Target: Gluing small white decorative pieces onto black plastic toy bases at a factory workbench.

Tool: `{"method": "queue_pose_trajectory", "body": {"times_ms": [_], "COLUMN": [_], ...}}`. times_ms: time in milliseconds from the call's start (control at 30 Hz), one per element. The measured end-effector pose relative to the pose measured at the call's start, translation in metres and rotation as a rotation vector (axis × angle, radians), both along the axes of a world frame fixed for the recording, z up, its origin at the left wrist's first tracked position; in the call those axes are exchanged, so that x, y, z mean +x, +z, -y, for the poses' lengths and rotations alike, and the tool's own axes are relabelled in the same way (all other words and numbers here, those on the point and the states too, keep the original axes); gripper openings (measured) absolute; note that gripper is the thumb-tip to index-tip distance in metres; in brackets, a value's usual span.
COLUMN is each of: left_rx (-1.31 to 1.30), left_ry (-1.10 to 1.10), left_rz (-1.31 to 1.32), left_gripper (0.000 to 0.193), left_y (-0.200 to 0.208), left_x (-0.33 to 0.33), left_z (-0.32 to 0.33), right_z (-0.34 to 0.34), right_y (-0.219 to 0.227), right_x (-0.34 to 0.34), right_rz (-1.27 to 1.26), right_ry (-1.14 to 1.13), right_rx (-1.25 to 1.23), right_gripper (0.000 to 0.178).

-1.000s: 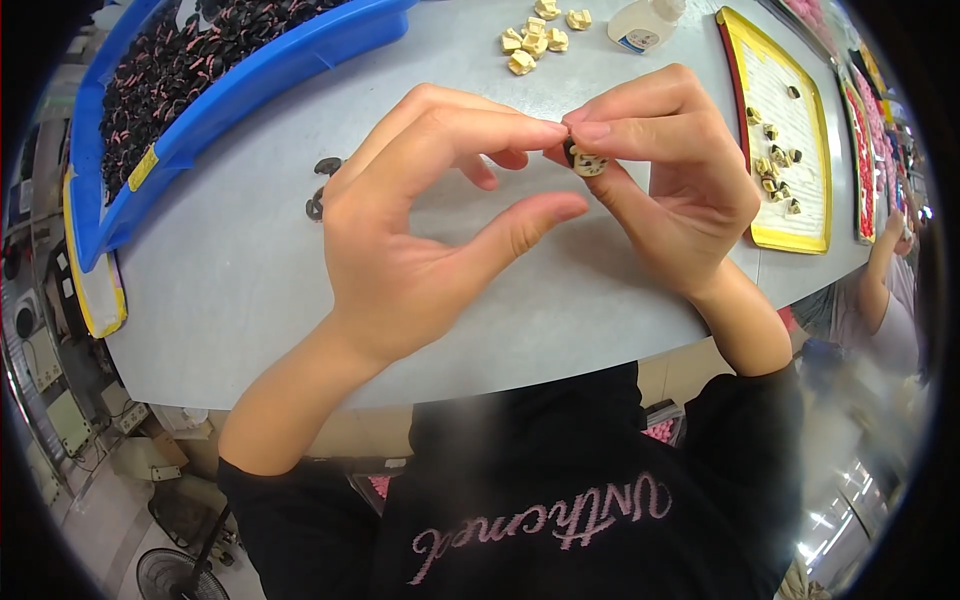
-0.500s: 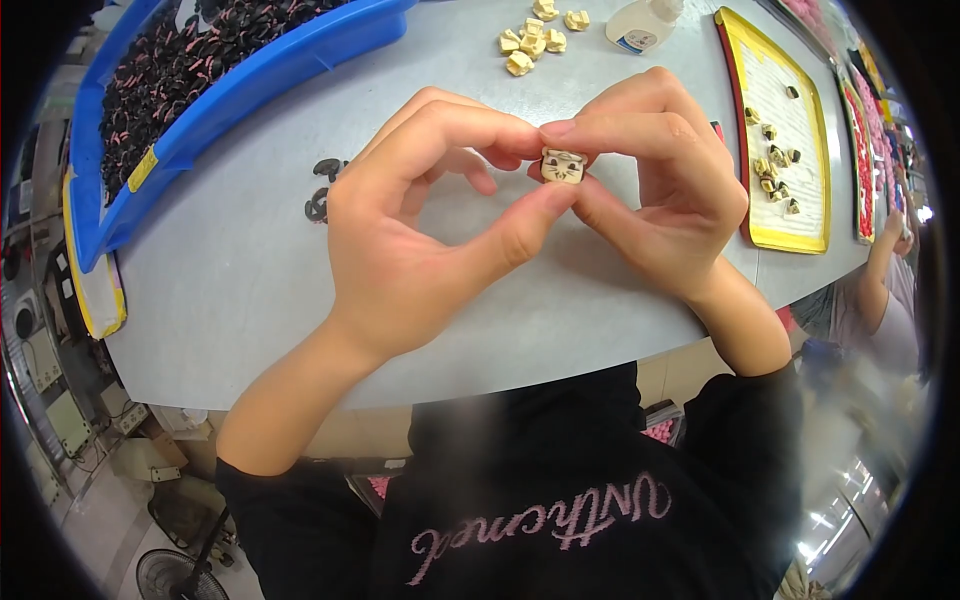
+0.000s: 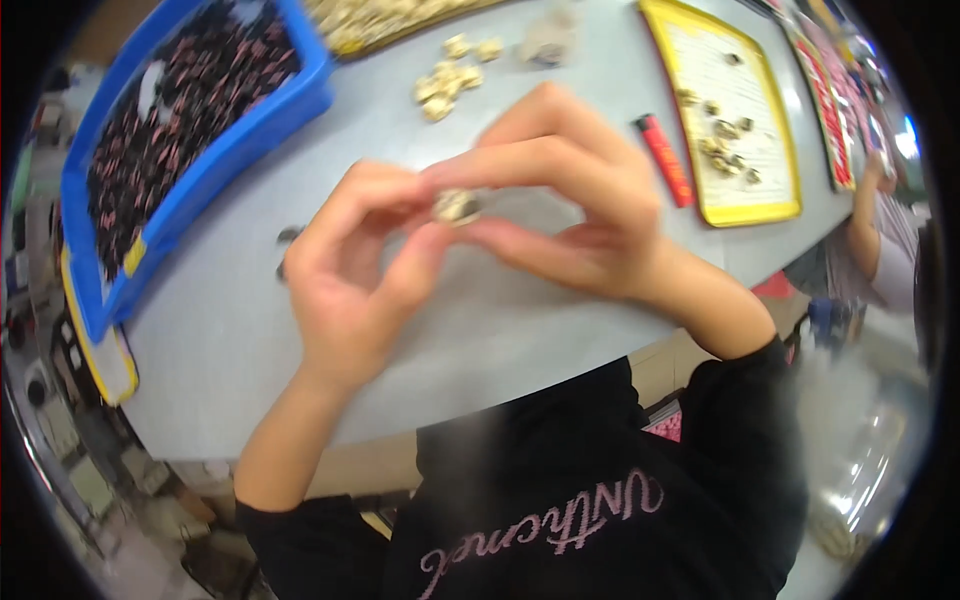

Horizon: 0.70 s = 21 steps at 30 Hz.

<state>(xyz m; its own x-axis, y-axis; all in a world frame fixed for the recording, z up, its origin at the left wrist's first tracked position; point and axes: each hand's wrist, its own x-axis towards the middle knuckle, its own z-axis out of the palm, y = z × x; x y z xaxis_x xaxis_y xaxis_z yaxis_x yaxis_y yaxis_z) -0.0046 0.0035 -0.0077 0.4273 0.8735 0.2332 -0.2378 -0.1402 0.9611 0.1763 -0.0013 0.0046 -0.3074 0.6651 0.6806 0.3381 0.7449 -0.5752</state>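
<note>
Between both hands is a small cream cat-face piece [image 3: 458, 207] with a dark patch on its right side; its details are blurred. My left hand [image 3: 345, 270] pinches it from the left, with thumb and fingertips closed against it. From the right, my right hand [image 3: 590, 200] grips the same piece between thumb and index finger. The piece is held above the grey table [image 3: 240, 350]. Close to the left hand's knuckles lie small black pieces [image 3: 288, 236], partly hidden by that hand. Several cream pieces [image 3: 440, 88] sit in a loose cluster beyond the hands.
At left stands a blue bin [image 3: 318, 90] full of black and pink pieces. A clear bottle [image 3: 550, 42] is at the far side. On the right, a red tube [image 3: 662, 160] lies beside a yellow-rimmed tray [image 3: 755, 214] of small pieces. Another person [image 3: 880, 225] is at far right.
The cat-face piece has turned, so its dark side now shows more. Both hands appear further left as the view has shifted. The red tube, mostly hidden before, is now visible.
</note>
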Motion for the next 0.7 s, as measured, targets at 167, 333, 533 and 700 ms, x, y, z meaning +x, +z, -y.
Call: {"method": "queue_pose_trajectory", "body": {"times_ms": [167, 333, 533, 700], "left_rx": [-0.006, 0.097, 0.13, 0.211], "left_ry": [0.02, 0.044, 0.019, 0.009], "left_rz": [-0.051, -0.217, -0.266, -0.331], "left_gripper": [0.017, 0.022, 0.021, 0.016], "left_y": [0.003, 0.007, 0.009, 0.015], "left_x": [0.003, 0.002, 0.006, 0.005], "left_z": [0.002, 0.006, 0.005, 0.011], "right_z": [0.007, 0.011, 0.056, 0.084], "right_y": [0.02, 0.061, 0.06, 0.013], "right_x": [0.008, 0.054, 0.169, 0.2], "right_rz": [-0.168, -0.147, -0.012, 0.01], "right_ry": [-0.083, -0.221, -0.779, -0.852], "right_rx": [-0.149, -0.163, -0.318, -0.414], "right_gripper": [0.029, 0.025, 0.023, 0.021]}}
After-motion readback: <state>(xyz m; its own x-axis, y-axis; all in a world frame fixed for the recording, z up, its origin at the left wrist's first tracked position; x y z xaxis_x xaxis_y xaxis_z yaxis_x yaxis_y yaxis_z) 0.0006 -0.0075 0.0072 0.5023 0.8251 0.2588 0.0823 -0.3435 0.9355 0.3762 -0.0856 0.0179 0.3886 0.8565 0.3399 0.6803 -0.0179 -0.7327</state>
